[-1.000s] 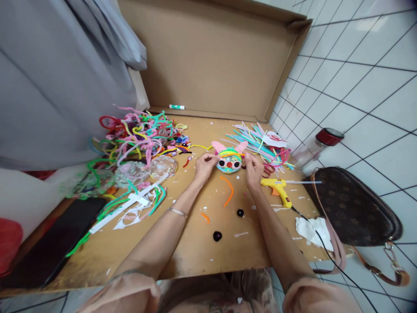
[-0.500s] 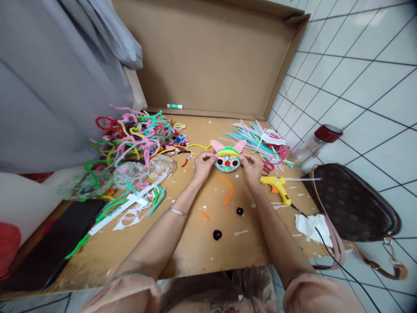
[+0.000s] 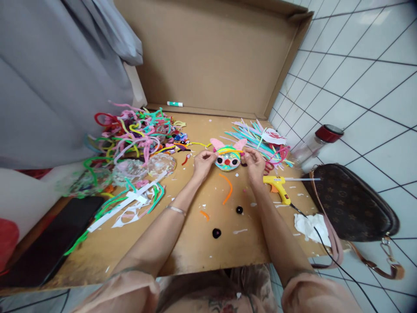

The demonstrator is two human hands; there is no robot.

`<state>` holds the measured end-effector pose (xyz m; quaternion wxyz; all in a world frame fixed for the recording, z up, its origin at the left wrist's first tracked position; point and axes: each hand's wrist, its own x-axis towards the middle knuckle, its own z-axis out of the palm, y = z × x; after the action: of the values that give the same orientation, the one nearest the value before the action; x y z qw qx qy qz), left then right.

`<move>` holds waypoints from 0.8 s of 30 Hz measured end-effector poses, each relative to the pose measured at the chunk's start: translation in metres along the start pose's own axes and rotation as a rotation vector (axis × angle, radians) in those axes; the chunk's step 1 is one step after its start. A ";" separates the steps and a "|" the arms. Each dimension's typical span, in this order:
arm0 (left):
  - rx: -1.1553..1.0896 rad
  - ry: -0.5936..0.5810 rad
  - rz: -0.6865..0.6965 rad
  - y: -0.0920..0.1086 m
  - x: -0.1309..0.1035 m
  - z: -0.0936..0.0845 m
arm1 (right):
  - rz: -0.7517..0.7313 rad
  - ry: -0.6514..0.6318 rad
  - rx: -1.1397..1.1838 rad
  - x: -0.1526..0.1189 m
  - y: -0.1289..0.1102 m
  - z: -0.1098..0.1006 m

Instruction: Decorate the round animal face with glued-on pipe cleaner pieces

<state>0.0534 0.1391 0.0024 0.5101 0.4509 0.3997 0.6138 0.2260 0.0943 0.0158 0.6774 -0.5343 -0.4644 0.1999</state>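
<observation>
A small animal-face craft (image 3: pixel 227 167) with pink ears, dark round eyes and a red nose lies on the table between my hands. Across its forehead runs a thin orange pipe cleaner (image 3: pixel 232 151). My left hand (image 3: pixel 204 164) pinches the strip's left end beside the face. At the other side, the fingers of my right hand (image 3: pixel 254 163) are closed on its right end. Nearer me lie a curved orange pipe cleaner piece (image 3: pixel 230 189), a shorter orange piece (image 3: pixel 205 215) and two black pompom-like discs (image 3: pixel 216 233).
A yellow glue gun (image 3: pixel 276 189) with a cord lies right of my right forearm. Tangled pipe cleaners (image 3: pixel 140 134) pile up at left, straight ones (image 3: pixel 247 134) behind the craft. A black phone-like slab (image 3: pixel 48 243), a brown bag (image 3: pixel 352 204) and a bottle (image 3: pixel 314 145) flank the table.
My right hand has shifted slightly right and its grip looks a little changed. The orange strip now lies straighter across the forehead. My left hand is nearly still.
</observation>
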 end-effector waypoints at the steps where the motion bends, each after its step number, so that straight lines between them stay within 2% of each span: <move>1: -0.003 0.000 0.001 0.000 0.000 0.000 | -0.031 -0.010 -0.026 -0.001 -0.003 -0.001; 7: -0.015 -0.005 0.009 0.001 -0.001 0.000 | -0.188 -0.035 -0.217 -0.005 -0.014 -0.002; 12: -0.003 -0.002 0.021 0.003 -0.002 0.001 | -0.195 -0.016 -0.221 -0.005 -0.011 -0.001; 19: -0.004 -0.001 0.024 0.002 -0.002 0.002 | -0.385 -0.084 -0.407 -0.007 -0.007 -0.003; 24: -0.003 0.001 0.005 0.002 -0.002 0.002 | -0.347 -0.105 -0.366 -0.005 -0.002 -0.005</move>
<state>0.0546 0.1371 0.0039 0.5091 0.4508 0.3980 0.6158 0.2269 0.0871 0.0158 0.5687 -0.5493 -0.6119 0.0208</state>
